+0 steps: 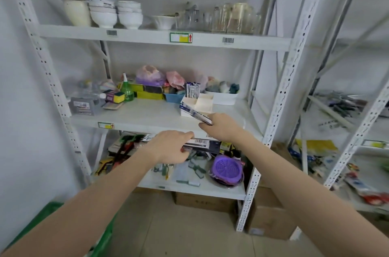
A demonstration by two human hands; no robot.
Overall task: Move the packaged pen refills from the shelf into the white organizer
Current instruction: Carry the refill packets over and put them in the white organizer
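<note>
The white organizer [203, 102] stands on the middle shelf [147, 117], with several packaged pen refills [192, 89] upright in its back left compartment. My right hand [220, 126] grips one refill packet [194, 112] by its near end; the packet slants up and left, in front of the organizer's front wall. My left hand [171, 146] is at the front of the lower shelf, closed on a bundle of dark refill packets with barcodes [200, 144].
Green bottle [127, 89], sponges, plastic bags and a blue tray [173, 96] crowd the middle shelf's back. Bowls and glass jars fill the top shelf. A purple strainer [227, 169], brushes and tools lie on the lower shelf. Cardboard boxes sit on the floor.
</note>
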